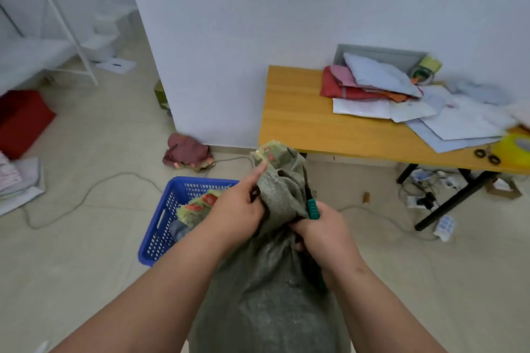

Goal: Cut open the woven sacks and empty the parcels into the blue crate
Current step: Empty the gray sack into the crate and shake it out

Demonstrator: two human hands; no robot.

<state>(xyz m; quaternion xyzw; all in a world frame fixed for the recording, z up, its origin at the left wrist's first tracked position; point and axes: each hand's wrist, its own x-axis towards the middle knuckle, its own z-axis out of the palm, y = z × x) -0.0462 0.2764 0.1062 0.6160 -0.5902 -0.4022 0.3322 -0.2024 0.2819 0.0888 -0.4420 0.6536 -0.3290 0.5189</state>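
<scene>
Fingers of both hands grip the woven sack (275,281) neck; right hand (321,233) also holds scissors (312,208).

Pale tiled floor (86,252) carries a blue perforated plastic crate (160,226) at centre, a grey-green woven sack (266,309) standing at six o'clock, a crumpled maroon cloth (186,152) at twelve, a red box (20,120) at nine; at two o'clock, a yellow wooden table (301,117) holds stacked mailers (381,80)
</scene>
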